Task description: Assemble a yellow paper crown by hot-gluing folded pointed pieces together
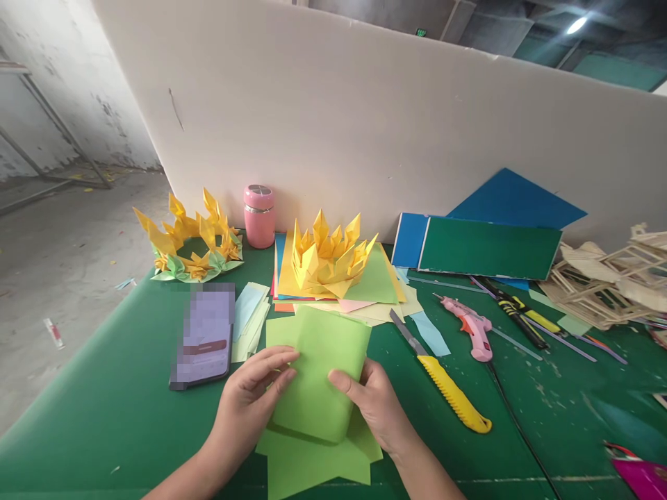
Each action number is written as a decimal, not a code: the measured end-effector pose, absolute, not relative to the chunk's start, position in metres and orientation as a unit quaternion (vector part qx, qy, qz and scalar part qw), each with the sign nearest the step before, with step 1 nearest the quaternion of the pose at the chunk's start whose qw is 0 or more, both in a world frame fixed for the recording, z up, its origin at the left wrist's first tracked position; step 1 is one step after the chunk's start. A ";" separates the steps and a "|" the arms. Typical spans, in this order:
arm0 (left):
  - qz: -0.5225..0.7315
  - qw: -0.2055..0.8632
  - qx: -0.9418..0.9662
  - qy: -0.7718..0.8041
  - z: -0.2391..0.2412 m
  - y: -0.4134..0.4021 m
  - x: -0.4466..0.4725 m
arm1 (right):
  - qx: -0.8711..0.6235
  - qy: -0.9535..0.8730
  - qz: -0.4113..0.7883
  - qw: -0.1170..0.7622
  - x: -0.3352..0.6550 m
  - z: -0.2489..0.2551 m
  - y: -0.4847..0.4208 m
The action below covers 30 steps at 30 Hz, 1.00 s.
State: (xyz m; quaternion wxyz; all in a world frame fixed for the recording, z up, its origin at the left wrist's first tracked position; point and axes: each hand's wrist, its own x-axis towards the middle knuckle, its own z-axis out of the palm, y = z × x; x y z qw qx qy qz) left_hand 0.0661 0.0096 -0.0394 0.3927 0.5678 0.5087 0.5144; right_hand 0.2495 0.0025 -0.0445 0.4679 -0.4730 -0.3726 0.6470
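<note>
A light-green sheet of paper point(323, 389), seemingly folded over, is held up above the table between my two hands. My right hand point(378, 399) grips its right edge, thumb on the front and fingers behind. At the left edge, my left hand point(258, 389) has its thumb and fingers curled close together over the paper. More green paper point(313, 472) lies underneath on the table. Just beyond, a yellow folded-paper crown point(333, 260) sits on a stack of coloured paper point(388, 288).
On the green table point(104, 403) lie a phone point(206, 340), paper slips point(250, 319), a yellow utility knife point(453, 392) with its blade out, and a pink glue gun point(472, 330) with a cord. A second crown point(195, 243), pink flask point(259, 219) and wooden-stick model point(599, 285) stand farther back.
</note>
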 end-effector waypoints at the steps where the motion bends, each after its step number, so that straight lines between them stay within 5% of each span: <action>1: 0.511 0.391 0.569 0.513 -0.040 0.010 0.066 | -0.477 -0.369 0.636 0.481 0.249 -0.044 0.003; 30: 0.466 0.330 0.640 0.515 -0.047 0.014 0.067 | -0.541 -0.425 0.514 0.513 0.251 -0.047 0.007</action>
